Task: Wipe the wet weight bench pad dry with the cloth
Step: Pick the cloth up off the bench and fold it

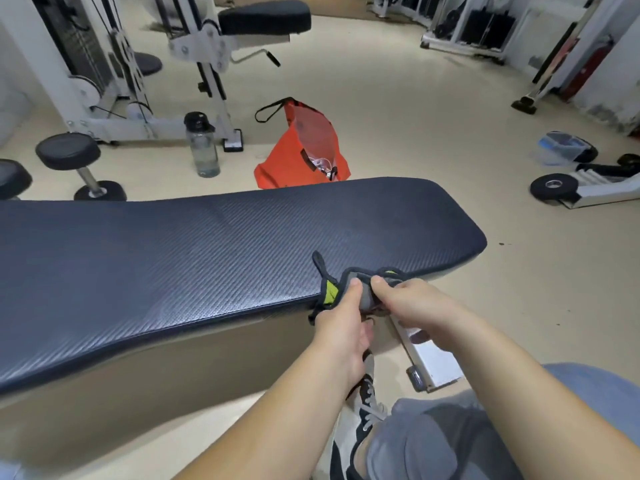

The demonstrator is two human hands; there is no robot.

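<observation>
both hands hold the cloth point(366, 296) at the near edge of the counter's dark, ribbed pad point(194, 258), toward its right end. the left hand point(341, 323) has its thumb on top and its fingers curled under the bunched grey fabric; the right hand point(408, 303) pinches it just beside, thumb to thumb. one dark-hemmed corner of the cloth lies on the pad, and a lime-green patch shows by the left thumb. beyond the pad, on the floor point(398, 109), stand an orange bag point(298, 157) and a water bottle point(204, 147) - near each other, not touching. a laced shoe point(363, 410) shows below the left forearm.
</observation>
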